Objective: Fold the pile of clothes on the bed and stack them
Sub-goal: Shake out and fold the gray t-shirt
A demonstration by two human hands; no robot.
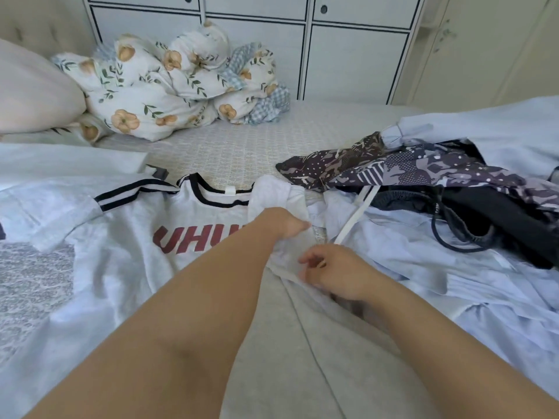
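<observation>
T-shirt (127, 255): lying spread on the bed (242, 146), red lettering showing.
Left hand (282, 223): gripping its right sleeve.
Right hand (335, 272): pinching the same fold, close beside.
Pile (453, 189): waiting at right.

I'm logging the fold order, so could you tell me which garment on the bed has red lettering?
The white T-shirt with black-striped collar, spread flat under the left hand; the patterned dark garment and pale blue shirt carry none.

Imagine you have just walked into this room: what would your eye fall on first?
Probably the white T-shirt with red lettering, spread across the bed's near left, with the left hand and right hand working its right edge. Next, the floral duvet bundled at the back left, and the dark patterned garment on the right.
</observation>
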